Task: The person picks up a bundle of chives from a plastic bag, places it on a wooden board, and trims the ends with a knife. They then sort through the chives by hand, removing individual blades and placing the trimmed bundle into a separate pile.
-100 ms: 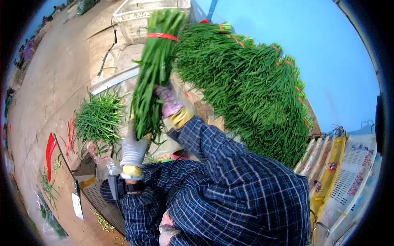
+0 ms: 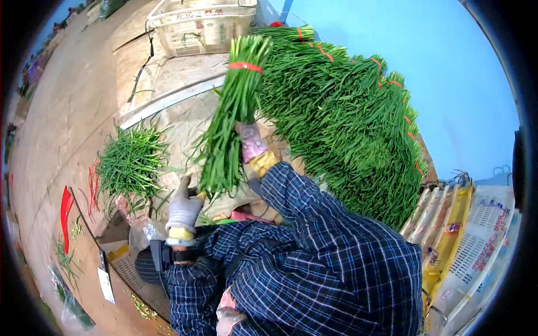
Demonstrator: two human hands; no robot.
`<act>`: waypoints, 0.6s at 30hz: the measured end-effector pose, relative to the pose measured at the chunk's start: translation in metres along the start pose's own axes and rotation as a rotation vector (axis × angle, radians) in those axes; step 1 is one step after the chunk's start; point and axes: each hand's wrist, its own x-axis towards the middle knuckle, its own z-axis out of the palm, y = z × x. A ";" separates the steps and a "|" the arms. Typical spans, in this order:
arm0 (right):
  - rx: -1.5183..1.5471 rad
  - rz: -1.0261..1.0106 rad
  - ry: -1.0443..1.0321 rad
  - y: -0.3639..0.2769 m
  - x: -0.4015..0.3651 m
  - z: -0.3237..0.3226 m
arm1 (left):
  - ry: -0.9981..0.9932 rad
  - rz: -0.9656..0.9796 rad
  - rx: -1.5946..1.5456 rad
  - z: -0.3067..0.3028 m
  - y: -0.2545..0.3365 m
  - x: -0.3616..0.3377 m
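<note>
My right hand [image 2: 252,143], in a pink and yellow glove, is closed around a bundle of garlic chives [image 2: 231,120]. A red band [image 2: 245,67] ties the bundle near its cut ends, which point up and away from me. The leaf tips hang towards me. My left hand [image 2: 185,210], in a grey-white glove, is just left of the leaf tips with its fingers apart and nothing in them. Loose chives [image 2: 133,162] lie in a pile beyond my left hand. Part of my right hand is hidden by the leaves.
Many banded chive bundles [image 2: 342,129] are stacked along the blue wall [image 2: 437,84]. A white crate [image 2: 203,33] stands at the back. Plastic crates [image 2: 485,229] lean at the right. Red strips [image 2: 65,218] and a long knife [image 2: 105,274] lie on the board at the left.
The chive bundle has moved right and a little towards me in my right hand. My left hand has come apart from the leaf tips and its fingers have spread.
</note>
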 end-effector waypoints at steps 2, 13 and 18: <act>-0.161 -0.083 0.131 0.000 0.003 -0.047 | 0.032 -0.101 -0.260 -0.005 -0.047 0.018; -0.690 -0.615 0.498 -0.195 0.033 -0.135 | 0.568 -0.338 -1.191 -0.069 -0.226 0.037; -0.394 -0.739 0.487 -0.371 0.034 -0.222 | 0.693 -0.370 -1.027 -0.075 -0.201 0.018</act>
